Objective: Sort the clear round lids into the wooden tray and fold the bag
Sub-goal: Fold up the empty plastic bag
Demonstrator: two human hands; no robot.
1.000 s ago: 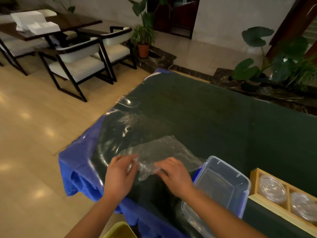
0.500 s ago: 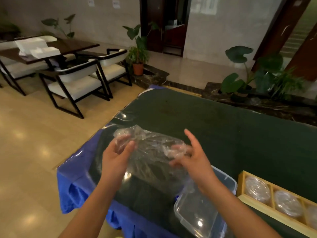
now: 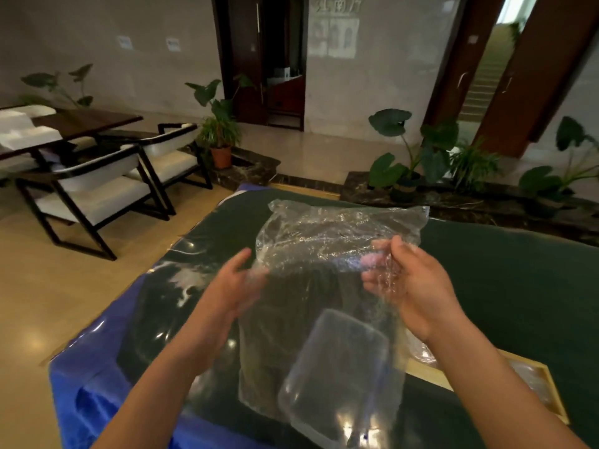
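I hold the bag up in the air over the table, left of the wooden tray; my left hand pinches one edge, my right hand clutches the other. The crumpled film looks slick, and a slack pinch could drop one side and skew the fold

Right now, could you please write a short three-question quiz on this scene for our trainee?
1. True or false: the clear bag lies flat on the green table.
2. The bag is held by: A) one grip, B) both grips, C) neither.
3. Which container shows through the bag, beside the wooden tray?
Key: 1 false, it is held up in the air. 2 B: left-hand grip and right-hand grip. 3 The clear plastic bin.
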